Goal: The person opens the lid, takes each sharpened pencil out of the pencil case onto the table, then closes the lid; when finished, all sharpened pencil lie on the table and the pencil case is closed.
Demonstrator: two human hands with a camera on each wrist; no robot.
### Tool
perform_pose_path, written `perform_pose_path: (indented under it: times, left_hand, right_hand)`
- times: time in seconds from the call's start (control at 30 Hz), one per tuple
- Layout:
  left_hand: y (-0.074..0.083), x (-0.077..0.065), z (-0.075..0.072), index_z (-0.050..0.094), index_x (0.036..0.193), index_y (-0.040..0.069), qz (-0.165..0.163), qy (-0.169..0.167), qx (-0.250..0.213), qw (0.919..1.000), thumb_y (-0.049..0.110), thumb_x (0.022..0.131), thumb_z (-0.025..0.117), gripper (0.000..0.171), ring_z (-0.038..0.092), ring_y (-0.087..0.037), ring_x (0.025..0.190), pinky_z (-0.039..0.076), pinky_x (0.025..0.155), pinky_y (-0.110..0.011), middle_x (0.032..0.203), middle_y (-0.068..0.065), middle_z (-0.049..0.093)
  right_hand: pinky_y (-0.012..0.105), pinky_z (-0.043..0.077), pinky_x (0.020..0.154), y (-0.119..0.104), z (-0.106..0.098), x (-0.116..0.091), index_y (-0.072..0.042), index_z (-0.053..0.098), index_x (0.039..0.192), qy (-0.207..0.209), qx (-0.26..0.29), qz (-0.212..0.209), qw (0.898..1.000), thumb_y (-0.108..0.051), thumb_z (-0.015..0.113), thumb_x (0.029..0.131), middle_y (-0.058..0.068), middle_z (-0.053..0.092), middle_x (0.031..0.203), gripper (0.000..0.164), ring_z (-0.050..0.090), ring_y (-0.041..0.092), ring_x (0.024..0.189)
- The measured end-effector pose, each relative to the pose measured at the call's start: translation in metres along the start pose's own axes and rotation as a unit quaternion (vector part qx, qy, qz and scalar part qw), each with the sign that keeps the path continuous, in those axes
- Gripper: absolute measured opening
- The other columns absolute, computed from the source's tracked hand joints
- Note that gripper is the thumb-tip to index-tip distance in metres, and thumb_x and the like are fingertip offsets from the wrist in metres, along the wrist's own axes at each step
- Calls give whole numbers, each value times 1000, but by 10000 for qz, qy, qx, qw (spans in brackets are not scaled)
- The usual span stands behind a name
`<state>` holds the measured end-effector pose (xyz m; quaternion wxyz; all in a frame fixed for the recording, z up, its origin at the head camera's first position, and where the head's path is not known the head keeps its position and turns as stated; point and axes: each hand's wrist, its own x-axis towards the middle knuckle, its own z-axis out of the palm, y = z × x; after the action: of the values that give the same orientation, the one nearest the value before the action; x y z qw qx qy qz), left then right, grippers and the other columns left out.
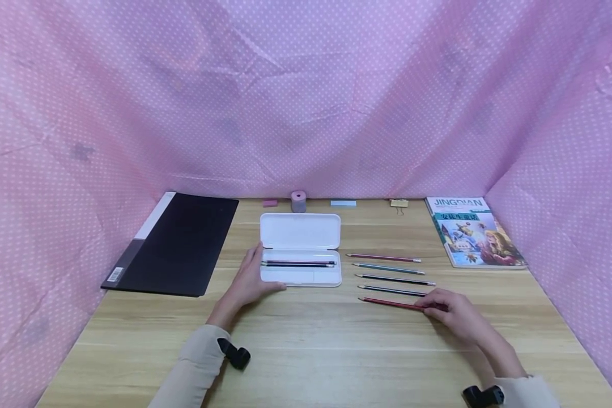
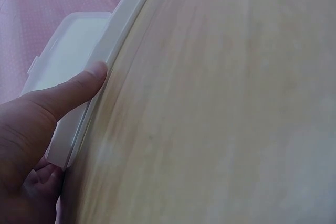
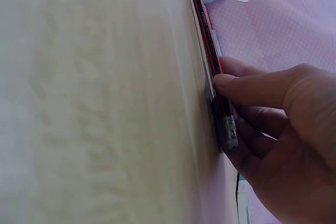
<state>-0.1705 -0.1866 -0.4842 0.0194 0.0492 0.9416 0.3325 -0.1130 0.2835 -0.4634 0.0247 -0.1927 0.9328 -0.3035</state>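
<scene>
A white pencil case (image 1: 326, 277) lies with its lid up in the middle of the table, dark pencils (image 1: 298, 264) side by side inside it. My left hand (image 1: 250, 283) holds the case at its near left corner, thumb along the front wall and fingers by the left end. To the right, my right hand (image 1: 456, 317) pinches a red-and-black pencil (image 3: 207, 35) near its eraser end, the tip pointing left toward the case. Just beyond it lie a dark pencil (image 1: 387, 290), a black one (image 1: 395, 279), a teal one (image 1: 387, 268) and a dark red one (image 1: 382, 258), roughly parallel.
A black folder (image 1: 183, 243) lies at left, a picture-covered book (image 1: 476, 235) at back right. Along the back edge are a pink block (image 1: 270, 203), a pink-and-grey cylinder (image 1: 298, 202), a light blue strip (image 1: 343, 203) and a gold binder clip (image 1: 399, 203). Pink dotted cloth (image 1: 306, 113) surrounds the table.
</scene>
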Motion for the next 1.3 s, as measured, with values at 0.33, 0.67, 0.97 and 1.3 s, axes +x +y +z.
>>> perform_pose_path:
  times: [0.33, 0.67, 0.97, 1.3]
  left_hand:
    - [1, -1, -2, 1, 149, 13, 114, 45, -57, 9999, 61, 57, 78, 129, 26, -27, 131, 26, 107, -45, 146, -12, 21]
    - [0, -2, -2, 1, 149, 12, 154, 50, -16, 9999, 59, 59, 78, 128, 24, -26, 132, 26, 107, -44, 146, -12, 20]
    - [1, -2, -3, 1, 149, 13, 111, 23, -9, 9999, 60, 58, 77, 128, 24, -26, 132, 25, 107, -43, 145, -12, 21]
    - [1, -3, -2, 3, 149, 10, 138, 77, -59, 9999, 59, 58, 78, 128, 25, -27, 132, 26, 107, -44, 145, -13, 21]
  right_hand:
    - [25, 48, 73, 5, 2, -2, -26, 71, 96, 163, 4, 5, 9999, -5, 67, 82, -12, 63, 93, 25, 58, 5, 87]
    - [25, 49, 74, 7, 3, -2, -24, 71, 98, 284, -142, -14, 9995, -5, 68, 80, -13, 63, 93, 26, 58, 5, 87]
    - [28, 50, 70, -20, -10, 20, -21, 70, 100, 265, -181, -135, 9994, -10, 67, 83, -7, 63, 96, 21, 58, 10, 84]
    - [43, 49, 81, -79, 15, 96, -13, 66, 111, -116, 193, -961, 9951, -12, 64, 86, 2, 63, 107, 25, 59, 20, 97]
